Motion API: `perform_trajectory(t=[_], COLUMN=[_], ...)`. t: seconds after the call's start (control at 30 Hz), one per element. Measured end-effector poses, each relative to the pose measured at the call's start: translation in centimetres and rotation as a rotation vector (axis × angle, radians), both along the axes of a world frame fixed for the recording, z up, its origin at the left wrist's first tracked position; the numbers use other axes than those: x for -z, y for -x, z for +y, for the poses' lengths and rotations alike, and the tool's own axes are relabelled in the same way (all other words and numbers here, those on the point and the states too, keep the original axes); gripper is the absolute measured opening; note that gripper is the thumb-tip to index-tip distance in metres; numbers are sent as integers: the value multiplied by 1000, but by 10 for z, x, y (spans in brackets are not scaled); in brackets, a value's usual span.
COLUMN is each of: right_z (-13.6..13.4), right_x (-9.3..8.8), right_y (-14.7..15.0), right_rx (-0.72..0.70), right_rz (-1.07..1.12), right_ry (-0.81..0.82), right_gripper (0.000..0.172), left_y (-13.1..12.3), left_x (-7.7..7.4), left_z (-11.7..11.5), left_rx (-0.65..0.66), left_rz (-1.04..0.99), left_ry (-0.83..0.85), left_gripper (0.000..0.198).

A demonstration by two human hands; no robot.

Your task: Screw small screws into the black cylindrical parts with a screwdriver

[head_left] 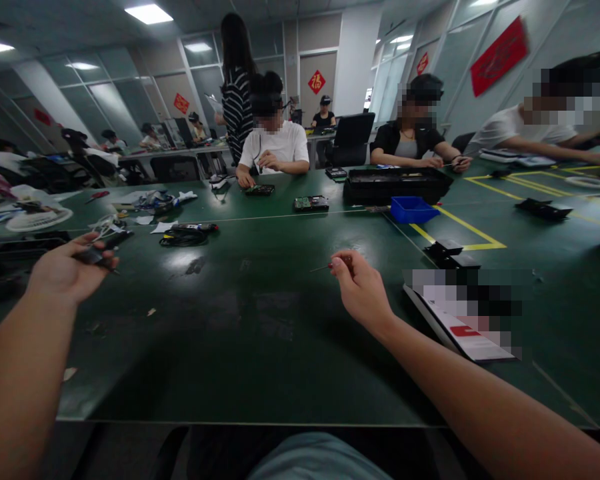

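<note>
Small black part [100, 255]: sits in the left hand [63, 270], lifted off the table [260, 313] at the left edge of view. Fingers are curled round it and the thumb lies over the top. The far end sticks out past the fingertips, probably so that end stays reachable. What the part is cannot be told from here.

Thin tool [325, 267]: a slim rod with a pale tip that points left, toward the other hand. The right hand [360, 287] pinches it between thumb and forefinger, with the other fingers folded loosely in. This is a light, fine grip that would suit aiming a narrow point. The hand hovers above the table near its middle, well apart from the left hand, and the tool touches nothing.

Between and below the hands the green mat is bare and scuffed, with a few small flecks near the left forearm.

Just beyond the left hand there is a coil of black cable [185, 235] and scraps of white paper. To the right of the right hand lies a white card [480, 343], partly blurred, with small black pieces [447, 252] just behind it at the corner of the yellow floor-style tape [473, 230].

Farther back:
- a circuit board [311, 203] lying flat
- a blue bin [413, 209] beside a long black tray [397, 183], both placed mid-table, likely so several seats can reach them

Across the table:
- a person in a white shirt [275, 143] sits with hands close to a second board [259, 190]
- a person in black [410, 140] sits behind the tray
- a person in a striped top [237, 100] stands behind them
</note>
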State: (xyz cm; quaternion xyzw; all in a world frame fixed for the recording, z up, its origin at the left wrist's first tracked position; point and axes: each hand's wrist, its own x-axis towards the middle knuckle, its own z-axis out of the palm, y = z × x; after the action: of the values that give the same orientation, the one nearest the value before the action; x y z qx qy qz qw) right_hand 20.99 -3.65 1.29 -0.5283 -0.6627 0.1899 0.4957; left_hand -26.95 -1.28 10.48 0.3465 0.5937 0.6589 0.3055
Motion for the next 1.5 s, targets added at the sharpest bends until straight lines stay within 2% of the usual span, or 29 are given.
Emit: perform_trajectory(t=[0.07, 0.17, 0.3, 0.43, 0.6, 0.77, 0.9, 0.97, 1.07, 1.13, 1.23, 1.37, 1.5], right_z=[0, 0, 2, 1, -1, -2, -2, -2, -3, -4, -6, -6, -3], right_x=[0, 1, 2, 1, -1, -1, -1, -2, -4, -7, -9, -7, -3], right_y=[0, 1, 1, 0, 0, 0, 0, 1, 2, 3, 2, 1, 2], right_rx=[7, 9, 10, 11, 11, 1, -4, -14, -22, -22, -46, -91, -106], right_rz=[2, 5, 2, 1, -5, -16, -51, -75, -82, -89, -53, 175, 372], right_ry=[1, -9, -17, -18, -6, -12, 3, 27, 39, 50, 85, 65, 25], right_gripper=[24, 25, 24, 24, 25, 26, 25, 25, 24, 26, 32, 26, 23], left_y=[-27, -69, -121, -167, -220, -262, -277, -279, -278, -277, -273, -267, -264], left_x=[-3, -7, -6, 1, 22, 57, 86, 97, 108, 111, 113, 117, 120], left_z=[3, 8, 14, 20, 17, 6, 1, 0, -2, -2, 1, 7, 11], left_rx=[42, 179, 324, 487, 695, 834, 904, 922, 846, 784, 783, 800, 778], left_rz=[-145, -272, -354, -369, -283, -40, 259, 436, 615, 667, 712, 736, 698], left_ry=[-14, -64, -67, -40, -35, 20, 86, 88, 36, 5, -36, -110, -106], left_gripper=[29, 29, 25, 26, 34, 36, 32, 40, 48, 39, 29, 33, 40])
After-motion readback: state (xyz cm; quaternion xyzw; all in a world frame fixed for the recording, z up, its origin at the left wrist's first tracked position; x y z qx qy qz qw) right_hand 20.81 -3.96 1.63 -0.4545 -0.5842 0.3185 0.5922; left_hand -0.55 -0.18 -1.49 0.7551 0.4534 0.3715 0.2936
